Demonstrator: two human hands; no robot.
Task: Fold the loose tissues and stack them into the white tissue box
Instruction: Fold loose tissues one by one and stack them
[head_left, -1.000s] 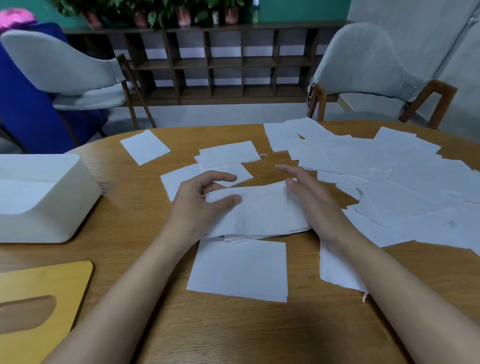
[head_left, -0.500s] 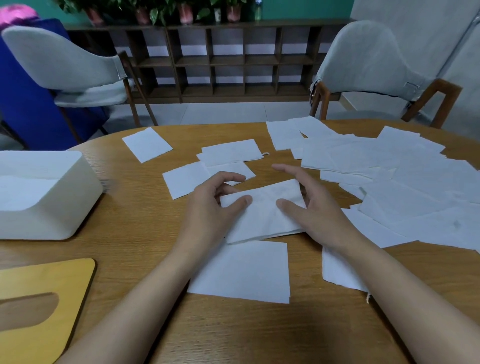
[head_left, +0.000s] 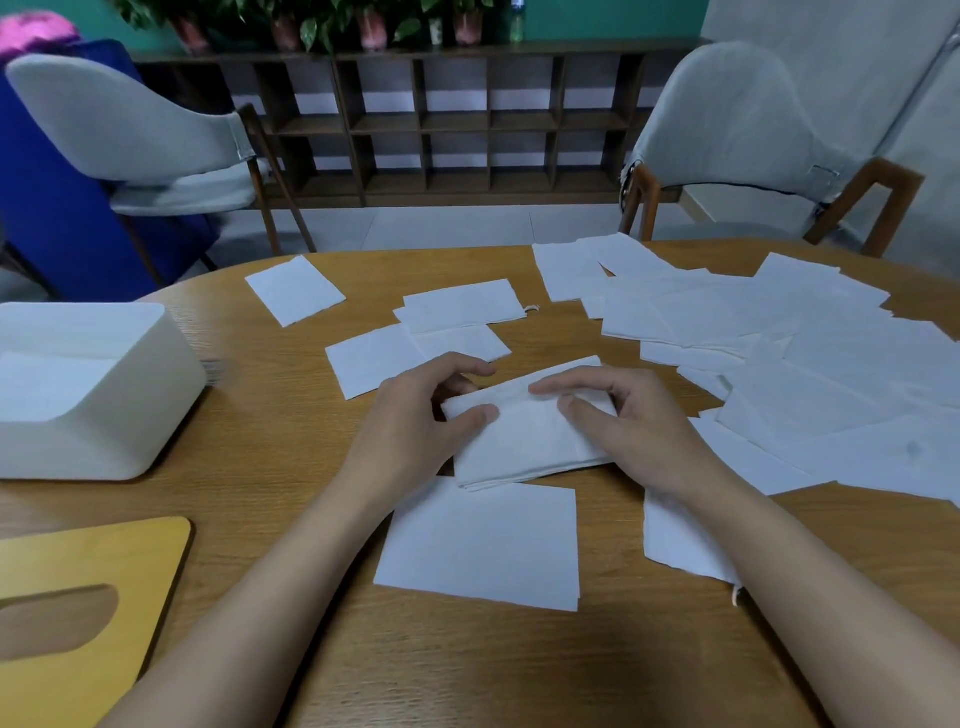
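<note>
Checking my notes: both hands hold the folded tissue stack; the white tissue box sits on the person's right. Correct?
No: the head view shows the white tissue box on their left. Left hand and right hand do hold the folded tissue stack.

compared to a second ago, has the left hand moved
Yes: the left hand has shifted right, away from the white tissue box and closer to the right hand, onto the folded tissue.

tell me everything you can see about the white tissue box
The white tissue box is a smooth, plastic-looking tub with rounded corners, open on top with no lid on it. It stands upright at the left of the wooden table, cut off by the frame edge. Something white lies inside.
</note>
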